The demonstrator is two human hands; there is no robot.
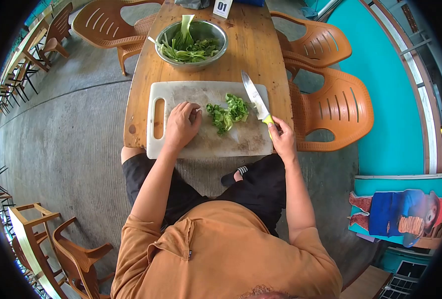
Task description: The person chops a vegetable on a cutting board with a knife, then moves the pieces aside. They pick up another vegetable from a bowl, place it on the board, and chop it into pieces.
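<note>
In the head view my right hand (282,137) is closed around the yellow-green handle of a kitchen knife (254,95). Its blade points away from me over the right side of a white cutting board (181,142). Chopped leafy greens (226,114) lie in a loose pile on the board, left of the blade and apart from it. My left hand (183,122) rests on the board to the left of the pile, fingers curled in. Whatever those fingers may hold is hidden. Beyond the board, a metal bowl (191,64) contains more leafy greens (188,47), with one pale stalk sticking up.
The wooden table (251,47) is narrow, and the board reaches its near edge. A number sign (223,7) marked 01 and a grey bag (192,3) sit at the far end. Orange plastic chairs (338,109) flank the table on both sides.
</note>
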